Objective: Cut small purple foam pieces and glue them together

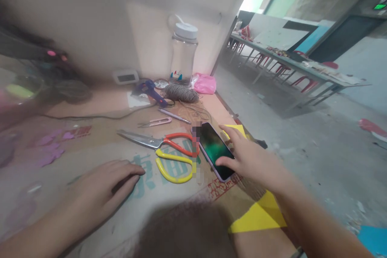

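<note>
My left hand (104, 183) lies on the printed tabletop covering, its fingers stretched out and holding nothing. Just beyond its fingertips are large scissors with one orange and one yellow handle (173, 178); their blades (140, 138) point left. At the right, a smartphone (214, 149) lies face up with a dark green glow on its screen. My right hand (242, 155) is over the phone's right edge, fingers apart, thumb on or just above the screen. Thread snips (155, 122) and a pen (174, 116) lie behind the scissors. Blurred blocks hide the scissor handle ends.
At the back stand a clear bottle (183, 56), a grey yarn bundle (183, 93), a blue glue gun (152, 92), a pink bag (204, 84) and a small white device (126, 77). Yellow paper (260, 213) lies front right. A long table (290, 61) stands across the room.
</note>
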Motion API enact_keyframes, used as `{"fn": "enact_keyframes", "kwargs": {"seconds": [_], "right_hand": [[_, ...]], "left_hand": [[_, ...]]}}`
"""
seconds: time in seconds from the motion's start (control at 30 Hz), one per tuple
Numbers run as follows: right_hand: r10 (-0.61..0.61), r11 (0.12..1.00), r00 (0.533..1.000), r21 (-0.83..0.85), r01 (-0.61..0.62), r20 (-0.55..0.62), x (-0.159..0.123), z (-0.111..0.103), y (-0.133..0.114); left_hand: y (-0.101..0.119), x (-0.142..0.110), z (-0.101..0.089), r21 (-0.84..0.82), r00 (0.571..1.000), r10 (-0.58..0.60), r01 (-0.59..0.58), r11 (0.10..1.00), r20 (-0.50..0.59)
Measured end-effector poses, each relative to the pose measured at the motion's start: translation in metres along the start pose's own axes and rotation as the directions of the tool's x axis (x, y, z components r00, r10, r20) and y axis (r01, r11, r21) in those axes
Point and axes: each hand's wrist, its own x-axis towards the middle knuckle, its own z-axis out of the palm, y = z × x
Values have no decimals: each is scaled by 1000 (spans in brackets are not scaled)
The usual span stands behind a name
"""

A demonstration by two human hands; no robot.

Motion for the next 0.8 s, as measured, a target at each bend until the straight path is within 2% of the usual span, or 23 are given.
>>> {"fn": "enact_keyframes", "kwargs": {"seconds": [0.17, 0.37, 0.5, 0.57, 0.67, 0.8], "right_hand": [[-51, 990, 999, -133, 52, 10, -12, 8, -16], [-68, 971, 997, -229, 74, 34, -12, 18, -25], [-62, 979, 998, -198, 55, -32, -8, 21, -17], [-58, 986, 998, -157, 54, -21, -5, 21, -11], [11, 993, 1000, -114, -11, 5, 2, 17, -3], [66, 989, 997, -133, -72, -45, 13, 13, 8]], "left_hand": [[0, -1, 0, 24, 1000, -1, 1, 1000, 8], [1, 0, -1, 36, 999, 40, -39, 999, -25], [3, 3, -3, 54, 997, 64, -61, 997, -50], [3, 3, -3, 64, 996, 63, -60, 996, -55], [1, 2, -2, 71, 996, 65, -61, 996, -57], [-1, -1, 0, 74, 996, 65, -60, 995, -66]]}}
